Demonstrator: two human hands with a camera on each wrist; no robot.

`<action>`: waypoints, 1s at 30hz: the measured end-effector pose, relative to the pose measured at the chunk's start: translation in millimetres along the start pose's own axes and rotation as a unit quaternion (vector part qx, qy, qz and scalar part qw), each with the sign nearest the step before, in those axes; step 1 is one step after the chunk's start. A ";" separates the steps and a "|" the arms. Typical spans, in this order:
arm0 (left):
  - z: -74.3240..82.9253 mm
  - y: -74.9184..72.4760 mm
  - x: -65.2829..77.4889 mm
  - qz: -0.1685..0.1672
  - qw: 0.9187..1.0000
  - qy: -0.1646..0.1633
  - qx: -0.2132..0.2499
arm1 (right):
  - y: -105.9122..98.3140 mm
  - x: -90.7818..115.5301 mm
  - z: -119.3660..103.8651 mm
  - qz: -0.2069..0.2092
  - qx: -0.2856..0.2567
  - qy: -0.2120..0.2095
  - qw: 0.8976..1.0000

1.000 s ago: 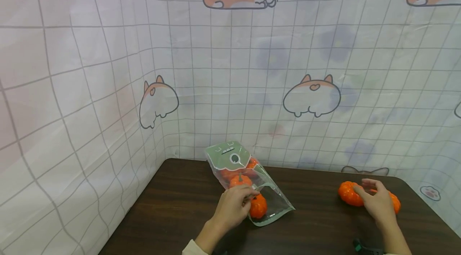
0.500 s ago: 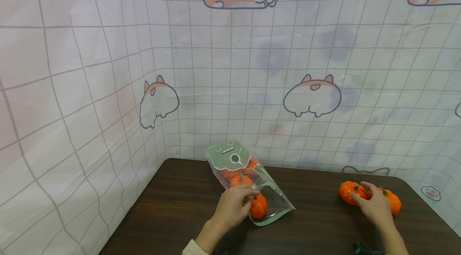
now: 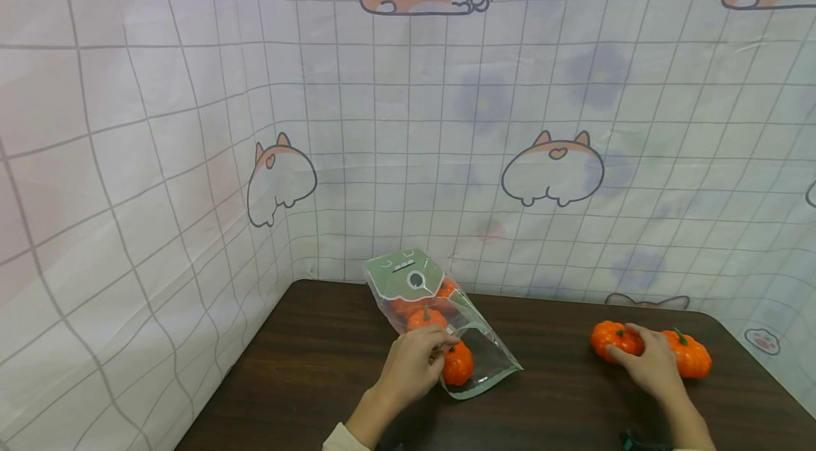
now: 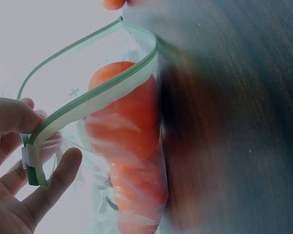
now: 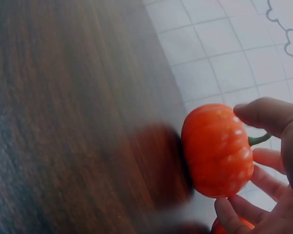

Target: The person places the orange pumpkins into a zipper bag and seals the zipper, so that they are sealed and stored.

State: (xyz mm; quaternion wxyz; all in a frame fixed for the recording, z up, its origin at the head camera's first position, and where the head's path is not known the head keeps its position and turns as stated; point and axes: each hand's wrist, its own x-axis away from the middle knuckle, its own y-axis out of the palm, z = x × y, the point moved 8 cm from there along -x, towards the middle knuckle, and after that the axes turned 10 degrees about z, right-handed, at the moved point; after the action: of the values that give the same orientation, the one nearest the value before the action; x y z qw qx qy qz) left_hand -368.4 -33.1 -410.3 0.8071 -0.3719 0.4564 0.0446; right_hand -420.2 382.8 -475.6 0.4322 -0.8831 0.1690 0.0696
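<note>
My left hand [image 3: 411, 366] pinches the edge of a clear zip bag [image 3: 491, 359] with a green printed end. In the left wrist view, the bag's green-rimmed mouth [image 4: 95, 95] gapes, with thumb and fingers by its white slider [image 4: 29, 157]. Several small orange pumpkins lie inside; the nearest pumpkin [image 3: 457, 366] sits close to the mouth. On the right, my right hand [image 3: 655, 364] grips another small pumpkin [image 3: 608, 340] between thumb and fingers. Its green stem [image 5: 260, 140] points toward the palm in the right wrist view. A further pumpkin [image 3: 691, 355] rests just right of that hand.
The dark wooden table [image 3: 306, 366] backs onto a white grid-patterned curtain [image 3: 408, 153] with cartoon dogs, which also hangs along the left side. A small dark object with a green part [image 3: 634, 441] shows at the bottom edge, beside the right wrist.
My right hand has moved left and closed around the left one of the two loose pumpkins, which has shifted slightly left. The left hand and bag have stayed put.
</note>
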 end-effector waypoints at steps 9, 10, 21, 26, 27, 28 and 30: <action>-1.1 0.8 0.0 -0.003 1.000 -0.006 0.006 | 11.1 -0.9 4.4 -0.040 -0.015 0.013 0.999; -1.1 0.9 0.1 -0.004 1.000 -0.007 0.007 | 11.6 -1.0 4.8 -0.041 -0.019 0.014 0.999; -0.8 1.2 0.4 -0.002 1.000 -0.006 0.004 | 16.4 1.5 8.6 -0.071 -0.068 0.046 0.994; -0.4 0.5 0.0 -0.003 1.000 -0.007 0.004 | 18.1 2.2 6.4 -0.089 -0.097 0.052 0.990; -0.4 0.5 0.0 -0.003 1.000 -0.007 0.004 | 18.4 2.2 6.2 -0.092 -0.102 0.053 0.989; -0.4 0.4 0.0 -0.003 1.000 -0.007 0.004 | 18.6 2.4 5.9 -0.095 -0.106 0.054 0.988; -0.6 0.4 -0.1 -0.004 1.000 -0.007 0.005 | 18.7 2.7 5.7 -0.099 -0.108 0.058 0.988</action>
State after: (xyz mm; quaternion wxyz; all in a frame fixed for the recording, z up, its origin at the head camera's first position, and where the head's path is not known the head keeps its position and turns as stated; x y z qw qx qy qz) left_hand -369.1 -33.1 -410.7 0.8123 -0.3699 0.4490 0.0417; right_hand -424.3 375.9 -493.6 0.3287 -0.9394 0.0973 -0.0069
